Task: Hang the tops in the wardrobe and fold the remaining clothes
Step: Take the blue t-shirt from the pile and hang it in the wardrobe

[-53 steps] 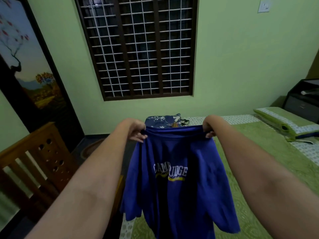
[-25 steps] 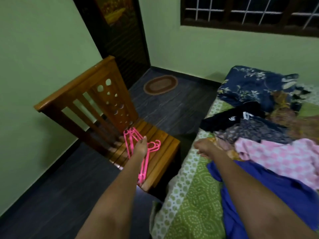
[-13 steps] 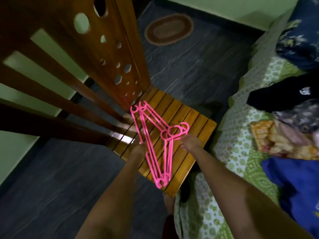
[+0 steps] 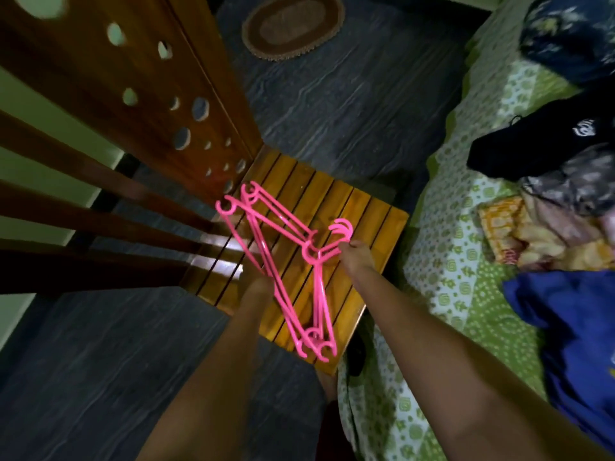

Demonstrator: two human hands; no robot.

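A: What have you got hold of at mid-frame?

B: Your right hand (image 4: pixel 353 258) pinches the neck of one of the hangers (image 4: pixel 283 271), just below its hook. They are thin pink plastic, glossy, a tangled bunch of triangles with curled ends.

A: And your left hand (image 4: pixel 257 287)?

B: It is at the long bars of the bunch, lower left of centre. Your fingers are hidden behind your wrist, so I cannot tell whether they are curled round the bars or only touching them.

A: Where do the hangers lie?

B: Over the chair (image 4: pixel 332 207), whose seat is of honey-coloured wooden slats with dark gaps between. Whether they are touching the seat I cannot tell. Its darker back, pierced with round holes, fills the upper left.

A: And the clothes?

B: On the bed (image 4: pixel 442 261) along the right edge, which has a green sheet printed with pale dots and squares. A blue top (image 4: pixel 565 314) lies crumpled at lower right. Above it are yellow-orange cloth, a grey patterned piece, a black garment (image 4: pixel 519 151) with a white logo, and dark floral fabric at the top corner.

A: Anything on the floor?

B: An oval brown mat (image 4: pixel 293 24) with a fringed edge, top centre, on grey streaked boards.
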